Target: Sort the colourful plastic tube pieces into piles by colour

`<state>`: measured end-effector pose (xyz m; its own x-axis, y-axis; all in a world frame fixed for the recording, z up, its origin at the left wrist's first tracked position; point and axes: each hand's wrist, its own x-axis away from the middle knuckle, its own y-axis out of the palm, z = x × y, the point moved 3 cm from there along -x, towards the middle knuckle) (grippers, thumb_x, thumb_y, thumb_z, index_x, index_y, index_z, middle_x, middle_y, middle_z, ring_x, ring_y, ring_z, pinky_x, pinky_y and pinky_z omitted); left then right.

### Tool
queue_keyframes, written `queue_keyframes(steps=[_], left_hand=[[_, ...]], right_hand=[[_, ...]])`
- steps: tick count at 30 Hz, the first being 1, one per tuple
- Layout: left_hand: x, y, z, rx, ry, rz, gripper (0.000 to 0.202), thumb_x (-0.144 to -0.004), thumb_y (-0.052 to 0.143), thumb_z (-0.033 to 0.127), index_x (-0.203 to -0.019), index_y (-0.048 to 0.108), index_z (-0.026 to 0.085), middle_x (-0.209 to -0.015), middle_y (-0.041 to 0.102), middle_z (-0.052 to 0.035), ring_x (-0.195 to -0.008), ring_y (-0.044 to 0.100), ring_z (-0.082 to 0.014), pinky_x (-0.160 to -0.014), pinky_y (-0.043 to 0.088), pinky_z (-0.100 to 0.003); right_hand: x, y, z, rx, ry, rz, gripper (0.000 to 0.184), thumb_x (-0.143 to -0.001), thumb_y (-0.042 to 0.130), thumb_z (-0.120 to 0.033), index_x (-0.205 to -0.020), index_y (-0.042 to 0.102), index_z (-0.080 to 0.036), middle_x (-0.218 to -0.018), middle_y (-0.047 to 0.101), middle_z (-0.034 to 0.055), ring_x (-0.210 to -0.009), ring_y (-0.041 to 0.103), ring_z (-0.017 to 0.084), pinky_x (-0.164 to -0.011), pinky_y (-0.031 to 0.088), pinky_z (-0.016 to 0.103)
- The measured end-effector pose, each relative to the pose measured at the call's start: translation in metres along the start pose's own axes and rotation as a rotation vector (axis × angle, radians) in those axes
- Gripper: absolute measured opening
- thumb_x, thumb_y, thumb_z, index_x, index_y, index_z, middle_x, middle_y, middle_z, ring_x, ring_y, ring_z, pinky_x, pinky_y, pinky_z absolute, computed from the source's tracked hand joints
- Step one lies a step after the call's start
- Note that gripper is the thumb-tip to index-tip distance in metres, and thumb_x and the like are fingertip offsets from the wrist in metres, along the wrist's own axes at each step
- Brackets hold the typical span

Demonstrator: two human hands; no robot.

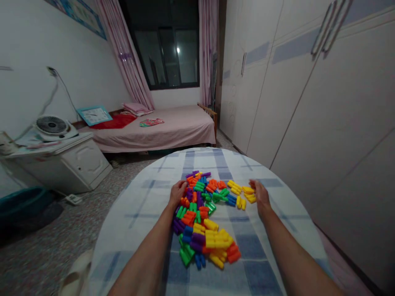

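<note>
A heap of plastic building blocks in yellow, orange, green, blue and purple lies on the table, each block made of joined tube shapes. My left hand [178, 192] rests at the heap's left edge, fingers bent loosely beside the orange blocks [184, 202] and partly hidden. On the other side, my right hand [261, 195] is next to several yellow blocks [248, 194], its fingers apart and curved toward them; I cannot tell whether they touch. Closer to me is a thicker cluster with yellow blocks [217, 239] on top and green blocks [186, 251] at its left.
A blue-and-white checked cloth covers the round table [138, 213]. Tall wardrobes [296, 102] stand along the right. A bed [175, 123] lies beyond the table, and a white cabinet [83, 160] with a fan [53, 125] is at the left. A stool [75, 275] shows below left.
</note>
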<state>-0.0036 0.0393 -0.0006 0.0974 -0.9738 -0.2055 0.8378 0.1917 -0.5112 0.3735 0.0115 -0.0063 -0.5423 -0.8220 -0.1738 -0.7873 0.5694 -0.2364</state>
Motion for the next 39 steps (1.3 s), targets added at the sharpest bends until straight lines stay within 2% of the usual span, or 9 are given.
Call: queue_keyframes(steps=[4, 9, 12, 16, 20, 25, 29, 33, 39], left_hand=[[-0.003, -0.01, 0.015, -0.124, -0.001, -0.038, 0.033, -0.08, 0.043, 0.031, -0.09, 0.07, 0.013, -0.084, 0.072, -0.0056, -0.082, 0.065, -0.0178, -0.076, 0.049, -0.026], [-0.016, -0.025, 0.048, -0.33, 0.017, -0.055, 0.03, -0.081, 0.047, 0.026, -0.097, 0.07, 0.016, -0.099, 0.071, -0.0068, -0.092, 0.064, -0.0183, -0.083, 0.045, -0.026], [-0.027, -0.019, 0.068, -0.433, 0.028, -0.086, 0.032, -0.084, 0.046, 0.027, -0.104, 0.069, 0.017, -0.106, 0.07, -0.0068, -0.099, 0.062, -0.0181, -0.086, 0.044, -0.025], [-0.043, 0.006, 0.085, -0.527, 0.057, -0.141, 0.036, -0.086, 0.044, 0.03, -0.111, 0.065, 0.016, -0.116, 0.065, -0.0109, -0.108, 0.059, -0.0218, -0.091, 0.042, -0.028], [-0.057, 0.035, 0.089, -0.587, 0.093, -0.22, 0.037, -0.085, 0.045, 0.028, -0.116, 0.063, 0.016, -0.122, 0.062, -0.0132, -0.114, 0.055, -0.0242, -0.095, 0.039, -0.031], [-0.064, 0.059, 0.084, -0.644, 0.101, -0.361, 0.034, -0.078, 0.049, 0.017, -0.106, 0.067, 0.015, -0.109, 0.067, -0.0144, -0.104, 0.061, -0.0255, -0.089, 0.043, -0.032], [-0.067, 0.06, 0.082, -0.659, 0.106, -0.448, 0.033, -0.072, 0.054, 0.017, -0.101, 0.069, 0.017, -0.101, 0.07, -0.0108, -0.097, 0.063, -0.0238, -0.083, 0.046, -0.028], [-0.07, 0.056, 0.082, -0.651, 0.089, -0.532, 0.023, -0.063, 0.058, 0.013, -0.08, 0.072, 0.017, -0.082, 0.072, -0.0064, -0.08, 0.066, -0.0211, -0.068, 0.047, -0.025], [-0.066, 0.049, 0.082, -0.59, 0.105, -0.487, 0.02, -0.058, 0.06, 0.011, -0.074, 0.07, 0.018, -0.08, 0.072, -0.0048, -0.079, 0.064, -0.0217, -0.071, 0.047, -0.028]], right_hand=[[0.023, -0.016, -0.003, 0.058, -0.012, 0.049, 0.054, -0.072, 0.033, -0.058, -0.089, 0.065, -0.018, -0.097, 0.067, 0.0106, -0.092, 0.057, 0.024, -0.082, 0.042, 0.036], [0.037, -0.023, 0.004, 0.138, -0.045, 0.092, 0.056, -0.077, 0.026, -0.053, -0.098, 0.063, -0.016, -0.102, 0.065, 0.012, -0.09, 0.058, 0.023, -0.082, 0.041, 0.035], [0.033, -0.022, 0.01, 0.126, -0.05, 0.092, 0.055, -0.079, 0.026, -0.052, -0.101, 0.062, -0.016, -0.105, 0.064, 0.0114, -0.087, 0.059, 0.022, -0.08, 0.042, 0.034], [0.028, -0.023, 0.014, 0.095, -0.022, 0.084, 0.051, -0.079, 0.03, -0.051, -0.103, 0.061, -0.017, -0.106, 0.064, 0.0104, -0.086, 0.059, 0.022, -0.078, 0.044, 0.033], [0.026, -0.025, 0.014, 0.103, -0.001, 0.063, 0.048, -0.077, 0.035, -0.049, -0.101, 0.062, -0.017, -0.103, 0.066, 0.0099, -0.085, 0.06, 0.023, -0.077, 0.045, 0.033], [0.026, -0.025, 0.013, 0.127, -0.015, 0.037, 0.046, -0.075, 0.037, -0.047, -0.098, 0.064, -0.018, -0.098, 0.068, 0.0086, -0.084, 0.06, 0.023, -0.073, 0.046, 0.032], [0.025, -0.024, 0.014, 0.144, -0.051, 0.017, 0.044, -0.073, 0.038, -0.046, -0.094, 0.065, -0.018, -0.097, 0.068, 0.0084, -0.085, 0.06, 0.024, -0.073, 0.046, 0.032], [0.025, -0.023, 0.016, 0.147, -0.032, 0.008, 0.044, -0.073, 0.037, -0.046, -0.095, 0.064, -0.019, -0.097, 0.068, 0.0082, -0.085, 0.061, 0.024, -0.075, 0.046, 0.034], [0.026, -0.023, 0.014, 0.137, -0.006, -0.016, 0.042, -0.073, 0.038, -0.046, -0.094, 0.064, -0.021, -0.096, 0.068, 0.0072, -0.087, 0.061, 0.024, -0.076, 0.046, 0.034]])
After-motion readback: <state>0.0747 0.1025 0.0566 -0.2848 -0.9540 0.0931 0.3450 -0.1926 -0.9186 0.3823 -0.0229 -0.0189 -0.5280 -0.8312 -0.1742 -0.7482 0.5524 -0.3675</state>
